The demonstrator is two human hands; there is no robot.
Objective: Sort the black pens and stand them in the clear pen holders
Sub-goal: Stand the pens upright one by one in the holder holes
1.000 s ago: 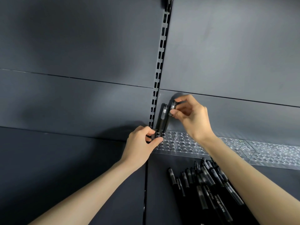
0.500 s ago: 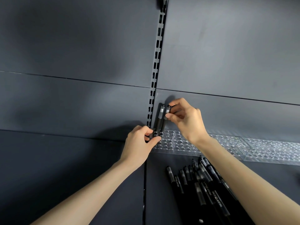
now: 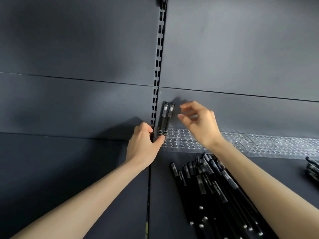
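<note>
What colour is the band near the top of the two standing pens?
Silver-grey band on black pens; head view shows it.

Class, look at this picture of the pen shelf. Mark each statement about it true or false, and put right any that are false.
1. Two black pens stand in the clear pen holder. True.
2. The right hand pinches the top of a standing pen. False: it is beside them with loose fingers and touches neither.
3. The left hand grips the holder's left end. True.
4. The standing pens are at the holder's right end. False: they are at its left end, by the slotted upright.
5. Loose pens lie in a pile in front of the holder. True.
</note>
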